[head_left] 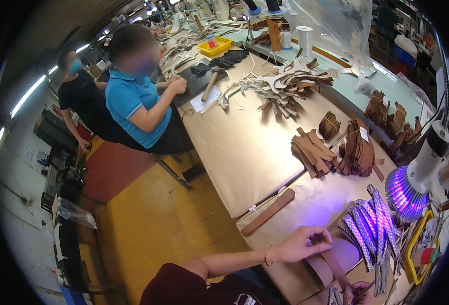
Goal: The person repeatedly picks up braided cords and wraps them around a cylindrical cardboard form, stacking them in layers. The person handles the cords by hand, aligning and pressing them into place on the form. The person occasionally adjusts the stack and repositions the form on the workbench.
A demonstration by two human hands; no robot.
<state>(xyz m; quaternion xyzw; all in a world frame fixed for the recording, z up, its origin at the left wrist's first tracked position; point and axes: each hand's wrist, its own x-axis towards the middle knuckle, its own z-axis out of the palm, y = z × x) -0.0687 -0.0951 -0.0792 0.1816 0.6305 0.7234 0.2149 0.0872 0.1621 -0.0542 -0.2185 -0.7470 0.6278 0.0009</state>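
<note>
My left hand (pixel 301 244) reaches across the near table and pinches the upper end of a brown leather strip (pixel 335 267) between thumb and fingers. The strip runs down over a smooth rounded block (pixel 347 253) toward my right hand (pixel 359 294). At the lower edge, my right hand is closed at the strip's lower end; a small dark thing shows by its fingertips, too small to name. Beside the block lies a pile of woven snakeskin-look strips (pixel 359 231), tinted violet by a lamp (pixel 407 193). Another brown strip (pixel 268 212) lies flat to the left.
Bundles of brown strips (pixel 313 152) lie farther up the table, with a heap of pale and brown pieces (pixel 285 86) beyond. At right is a yellow tray (pixel 413 259). A co-worker in a blue shirt (pixel 138 104) sits by a hammer (pixel 210 86); another person (pixel 87 101) stands behind.
</note>
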